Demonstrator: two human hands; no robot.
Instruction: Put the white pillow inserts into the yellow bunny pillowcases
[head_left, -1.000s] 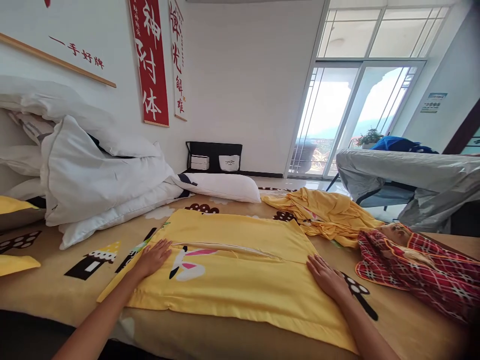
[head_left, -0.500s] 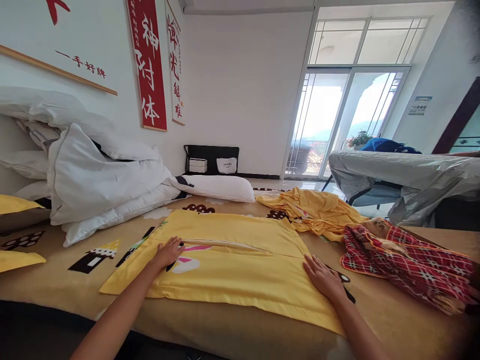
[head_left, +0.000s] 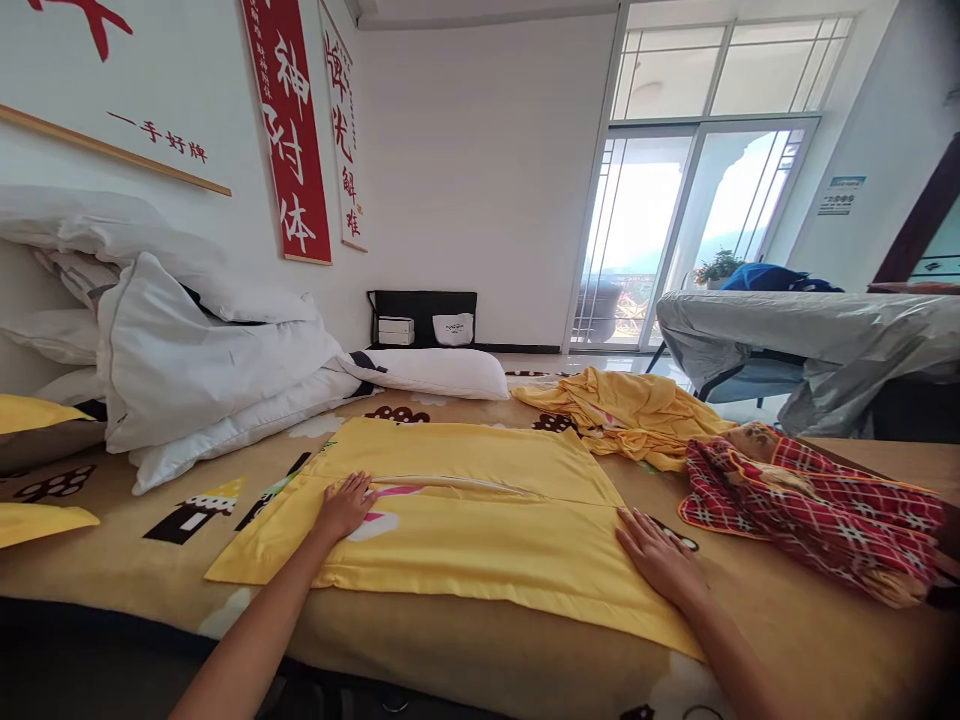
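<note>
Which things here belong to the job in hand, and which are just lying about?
In use: flat yellow pillowcase, left hand and right hand on it.

Apparently just lying about: white pillows, crumpled yellow cloth, red plaid cloth.

Left hand (head_left: 346, 505) hides part of print (head_left: 380, 526) on yellow cover (head_left: 480, 565); red banner (head_left: 291, 150) top-cropped; wall notice (head_left: 841, 196) too small to read.

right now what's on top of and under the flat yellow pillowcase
The left hand and right hand rest on the yellow pillowcase. The tan patterned sheet shows around its edges; anything else beneath is covered and cannot be seen.
</note>
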